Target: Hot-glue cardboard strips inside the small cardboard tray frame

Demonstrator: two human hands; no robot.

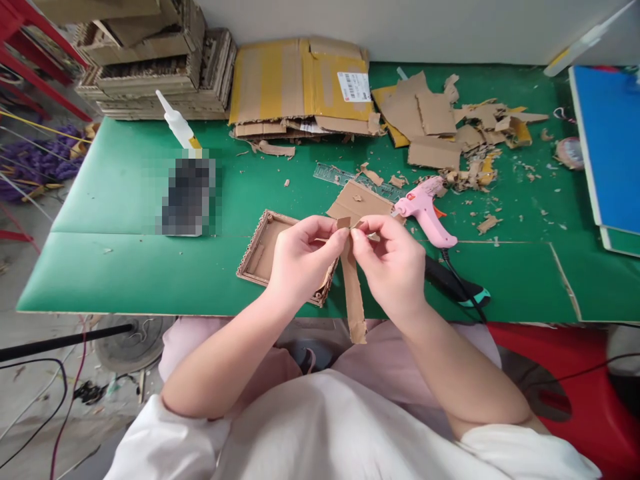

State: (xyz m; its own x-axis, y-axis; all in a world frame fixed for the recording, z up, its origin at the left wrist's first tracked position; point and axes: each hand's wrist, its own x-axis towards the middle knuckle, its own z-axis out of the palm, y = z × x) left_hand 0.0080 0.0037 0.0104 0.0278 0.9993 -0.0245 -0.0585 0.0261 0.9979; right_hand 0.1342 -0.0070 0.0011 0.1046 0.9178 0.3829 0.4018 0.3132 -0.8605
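Note:
A long narrow cardboard strip [353, 293] hangs down in front of the table edge. My left hand [300, 261] and my right hand [390, 263] both pinch its top end, fingers closed, close together. Just behind my left hand a shallow cardboard tray frame [257, 250] lies on the green table [130, 267]. A flat cardboard piece [357, 200] rests behind my fingers. A pink glue gun [425, 210] lies to the right of my right hand, its black cord running past a black-and-teal tool [457, 287].
Flattened boxes [305, 83] and stacked cardboard [155, 63] sit at the back. A white glue bottle [175, 123] stands at the left, a green ruler [345, 177] mid-table, scraps [450, 127] at the right, and a blue board [607, 140] at the far right.

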